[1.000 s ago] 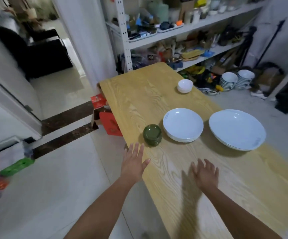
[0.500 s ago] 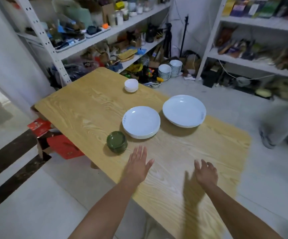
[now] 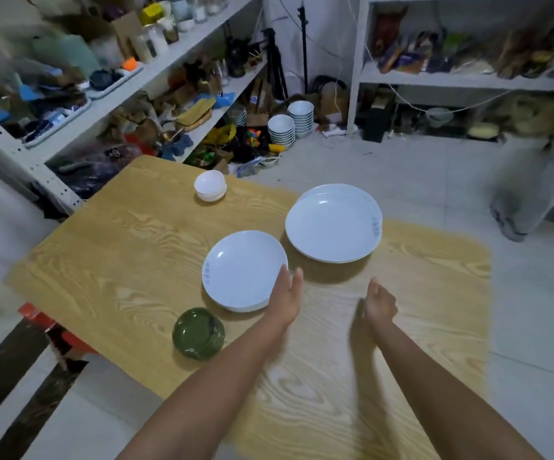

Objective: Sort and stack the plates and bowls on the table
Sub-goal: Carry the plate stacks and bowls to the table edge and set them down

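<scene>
Head view: left hand, fingers straight, lies against the near right rim of the medium white plate stack; right hand, loosely curled, holds nothing above the desk; large plate stack just beyond; green dish stack near the front edge; small white bowls at the far edge.

Small bowls behind plate stacks.
</scene>
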`<state>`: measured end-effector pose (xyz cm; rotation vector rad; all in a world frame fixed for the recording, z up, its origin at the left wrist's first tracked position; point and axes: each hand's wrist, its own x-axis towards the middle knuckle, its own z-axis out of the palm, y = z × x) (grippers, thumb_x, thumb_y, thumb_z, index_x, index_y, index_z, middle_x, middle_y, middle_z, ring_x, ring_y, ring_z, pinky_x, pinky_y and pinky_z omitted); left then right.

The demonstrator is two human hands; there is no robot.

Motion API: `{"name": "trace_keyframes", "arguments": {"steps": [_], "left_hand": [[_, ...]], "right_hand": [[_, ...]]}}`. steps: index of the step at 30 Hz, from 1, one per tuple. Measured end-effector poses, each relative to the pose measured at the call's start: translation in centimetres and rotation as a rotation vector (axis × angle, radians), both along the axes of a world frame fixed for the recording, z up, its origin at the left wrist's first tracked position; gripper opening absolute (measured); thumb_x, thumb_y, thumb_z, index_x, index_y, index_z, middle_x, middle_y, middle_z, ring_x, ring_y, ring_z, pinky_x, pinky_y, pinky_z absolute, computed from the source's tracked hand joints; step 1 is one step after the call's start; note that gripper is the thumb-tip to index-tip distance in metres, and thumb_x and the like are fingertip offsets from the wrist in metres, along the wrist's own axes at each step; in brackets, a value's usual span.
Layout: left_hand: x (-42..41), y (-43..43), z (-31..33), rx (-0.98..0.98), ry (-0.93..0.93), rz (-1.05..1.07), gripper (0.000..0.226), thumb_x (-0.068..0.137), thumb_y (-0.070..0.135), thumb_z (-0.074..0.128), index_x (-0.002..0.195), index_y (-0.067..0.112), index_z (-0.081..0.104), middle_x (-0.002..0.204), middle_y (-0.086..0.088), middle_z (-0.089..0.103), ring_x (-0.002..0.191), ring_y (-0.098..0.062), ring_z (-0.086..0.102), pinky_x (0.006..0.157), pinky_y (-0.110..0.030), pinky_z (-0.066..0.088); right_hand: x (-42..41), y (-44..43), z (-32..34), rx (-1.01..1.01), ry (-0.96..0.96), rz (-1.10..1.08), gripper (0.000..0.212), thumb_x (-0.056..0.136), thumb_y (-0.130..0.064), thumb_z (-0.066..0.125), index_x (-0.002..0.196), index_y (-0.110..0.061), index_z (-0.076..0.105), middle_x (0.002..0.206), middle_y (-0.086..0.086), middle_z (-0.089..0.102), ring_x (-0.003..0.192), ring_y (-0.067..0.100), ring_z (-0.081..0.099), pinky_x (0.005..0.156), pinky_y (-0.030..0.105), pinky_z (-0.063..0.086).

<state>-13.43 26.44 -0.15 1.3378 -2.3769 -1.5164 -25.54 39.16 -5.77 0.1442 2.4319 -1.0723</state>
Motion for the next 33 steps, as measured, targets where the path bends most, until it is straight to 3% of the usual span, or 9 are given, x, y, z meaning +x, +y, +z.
{"name": "trace_keyframes", "arguments": {"steps": [3,8,13,16,19,23,25,28,33], "left_hand": [[-4.3,0.6,-0.4,0.078,-0.004,0.155,0.063,0.102,0.046,0.022,0.153,0.009,0.015,0.161,-0.007,0.014,0.150,-0.022,0.006,0.120,-0.038,0.006],[-9.2,-1.3,0.2,-0.090,0.224,0.486,0.048,0.103,0.029,0.031,0.140,0.000,0.040,0.143,-0.019,0.045,0.135,-0.032,0.040,0.114,-0.039,0.030],[-13.5,-6.7,-0.5,-0.070,0.173,0.329,0.058,0.103,0.039,0.027,0.152,0.010,0.020,0.158,-0.008,0.024,0.146,-0.024,0.025,0.120,-0.040,0.020],[-15.3,-9.7,-1.5,-0.098,0.078,0.219,0.058,0.103,0.040,0.024,0.151,0.007,0.023,0.157,-0.010,0.025,0.145,-0.027,0.026,0.120,-0.040,0.020],[-16.9,-11.3,-2.3,-0.089,-0.001,0.169,0.055,0.104,0.040,0.020,0.147,0.009,0.034,0.151,-0.012,0.037,0.139,-0.031,0.035,0.115,-0.039,0.025],[-18.8,-12.0,-2.8,-0.071,-0.008,0.146,0.054,0.104,0.040,0.020,0.142,0.010,0.042,0.146,-0.012,0.044,0.134,-0.031,0.041,0.109,-0.036,0.030],[-19.8,-12.3,-3.0,-0.061,0.004,0.146,0.053,0.104,0.039,0.022,0.141,0.009,0.042,0.145,-0.013,0.045,0.132,-0.030,0.043,0.108,-0.037,0.032],[-20.9,-13.0,-3.2,0.015,-0.004,0.197,0.050,0.104,0.036,0.024,0.140,0.007,0.043,0.142,-0.016,0.047,0.129,-0.032,0.046,0.108,-0.040,0.035],[-20.5,-14.0,-3.6,0.137,0.009,0.281,0.044,0.101,0.014,0.025,0.136,0.019,0.050,0.132,-0.009,0.057,0.118,-0.031,0.055,0.096,-0.035,0.044]], "right_hand": [[-2.6,0.1,-0.1,-0.035,-0.029,-0.100,0.056,0.104,-0.037,0.021,0.126,0.000,0.056,0.130,0.028,0.054,0.125,0.042,0.045,0.107,0.043,0.030],[-7.1,1.1,-0.2,-0.061,-0.182,-0.295,0.061,0.102,-0.046,0.018,0.140,-0.006,0.045,0.142,0.027,0.042,0.132,0.042,0.038,0.112,0.045,0.025],[-8.9,-0.7,-0.1,-0.225,-0.358,-0.482,0.073,0.097,-0.059,0.016,0.145,-0.009,0.036,0.149,0.019,0.035,0.136,0.039,0.035,0.116,0.047,0.025],[-9.1,-2.6,0.4,-0.356,-0.422,-0.519,0.076,0.094,-0.065,0.015,0.147,-0.015,0.033,0.151,0.014,0.035,0.137,0.035,0.035,0.116,0.047,0.025],[-9.7,-4.2,0.6,-0.467,-0.439,-0.485,0.073,0.093,-0.065,0.013,0.150,-0.022,0.026,0.155,0.006,0.030,0.142,0.030,0.028,0.118,0.048,0.020],[-10.4,-5.7,0.3,-0.449,-0.232,-0.183,0.060,0.097,-0.057,0.024,0.148,-0.025,0.029,0.148,0.003,0.042,0.139,0.029,0.035,0.116,0.047,0.024],[-10.6,-6.0,0.2,-0.430,-0.185,-0.115,0.072,0.089,-0.064,0.037,0.148,-0.025,0.025,0.146,0.003,0.043,0.137,0.030,0.036,0.115,0.048,0.026],[-11.5,-6.2,-0.1,-0.331,-0.125,-0.068,0.083,0.076,-0.068,0.030,0.147,-0.026,0.027,0.147,0.001,0.042,0.137,0.029,0.034,0.115,0.047,0.023],[-12.5,-6.8,-1.2,-0.288,-0.131,-0.060,0.054,0.094,-0.056,0.033,0.145,-0.038,0.026,0.145,-0.005,0.044,0.135,0.028,0.036,0.109,0.047,0.022]]}}
